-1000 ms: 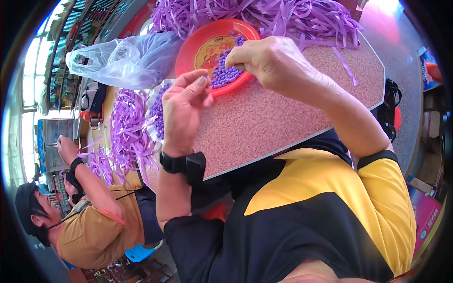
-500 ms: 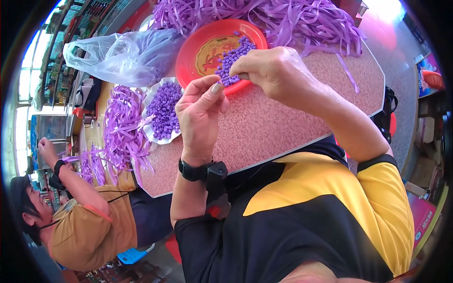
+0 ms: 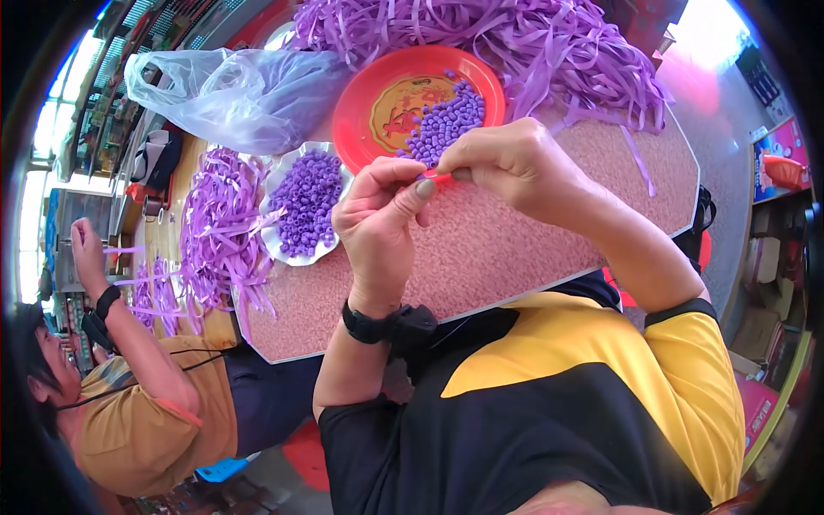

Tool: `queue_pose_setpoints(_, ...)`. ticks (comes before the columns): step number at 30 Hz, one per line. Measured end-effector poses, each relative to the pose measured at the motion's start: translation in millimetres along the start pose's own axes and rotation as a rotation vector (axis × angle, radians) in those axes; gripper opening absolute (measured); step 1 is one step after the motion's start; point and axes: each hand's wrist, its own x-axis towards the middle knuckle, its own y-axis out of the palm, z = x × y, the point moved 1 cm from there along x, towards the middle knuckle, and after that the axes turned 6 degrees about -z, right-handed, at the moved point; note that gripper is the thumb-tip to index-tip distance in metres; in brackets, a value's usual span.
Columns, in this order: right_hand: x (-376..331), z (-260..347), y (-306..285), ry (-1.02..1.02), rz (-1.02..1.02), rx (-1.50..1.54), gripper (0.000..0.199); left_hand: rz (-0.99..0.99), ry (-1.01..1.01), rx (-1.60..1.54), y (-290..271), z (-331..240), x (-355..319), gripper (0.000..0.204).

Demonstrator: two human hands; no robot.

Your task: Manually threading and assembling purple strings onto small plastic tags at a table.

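My left hand has thumb and forefinger pinched together at the near edge of a red plate. A small purple bit, which looks like a bead, shows at those fingertips. Close beside it, the thumb and forefinger of my right hand are pressed together; what they hold is hidden. Purple beads lie heaped on the right side of the plate, behind my fingertips. To the left, a white wavy-edged dish is full of more purple beads.
Purple ribbons are piled behind the plate, with another bundle left of the dish. A clear plastic bag lies at the back left. At the left, another person sits with a hand raised near ribbon strands.
My right hand has come down from over the beads to beside my left fingertips. The view has shifted slightly. The other person's raised hand has moved slightly.
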Motion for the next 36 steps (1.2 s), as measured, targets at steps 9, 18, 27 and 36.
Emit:
queue_pose_setpoints(9,2.1,15.2,3.8,0.244,0.125,0.158,0.029,0.004,0.081,0.076,1.3,-1.5,-6.3,0.016)
queue_pose_setpoints(18,0.4,5.5,-2.6,0.059,-0.01,0.149,0.016,-0.037,-0.089,0.511,-20.4,-24.5,-10.2,0.018)
queue_pose_setpoints(27,0.6,12.7,-5.5,-0.013,-0.034,-0.029,0.012,-0.272,0.438,1.49,-116.9,-47.4,-53.6,0.035)
queue_pose_setpoints(36,-0.7,9.7,-1.9,-0.025,-0.022,-0.063,0.011,-0.239,0.418,1.521,-134.6,-39.5,-52.9,0.034)
